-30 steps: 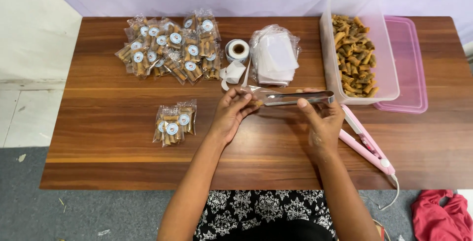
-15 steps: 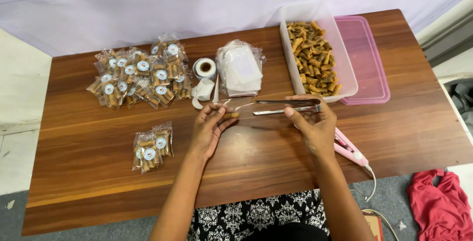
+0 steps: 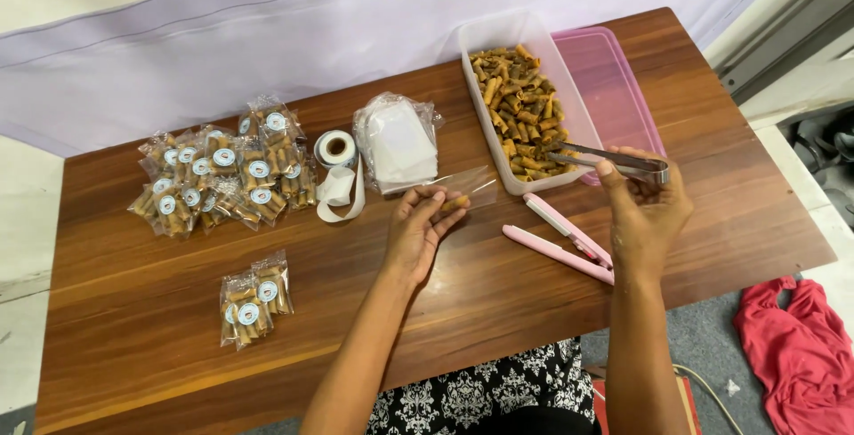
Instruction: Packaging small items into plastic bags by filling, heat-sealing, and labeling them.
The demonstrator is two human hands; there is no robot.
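while my left hand (image 3: 418, 226) pinches a small clear bag (image 3: 463, 193) at mid-frame, holding it open on the wooden table (image 3: 133, 346) with one rolled snack already showing inside, my right hand (image 3: 642, 208) is closed around metal tongs (image 3: 605, 159) whose tips reach into the near end of the clear tub of rolled snacks (image 3: 518, 115) at the upper right. i cannot tell whether the tongs have caught a piece yet.

judging by what lies about, a fair share of the packing looks done: a heap of filled, stickered packets (image 3: 222, 177) sits at the upper left of the frame, and two more packets (image 3: 255, 297) lie apart at the lower left. the tub is far from empty, so i reckon plenty is left. the bag in my left hand seems barely started and is unsealed.

just right of the bag, the pink heat sealer (image 3: 560, 237) rests untouched between my hands. a roll of stickers (image 3: 336, 148) and a stack of empty bags in a plastic sleeve (image 3: 396, 141) sit at upper centre, and the pink lid (image 3: 614, 70) lies under the tub's right side.
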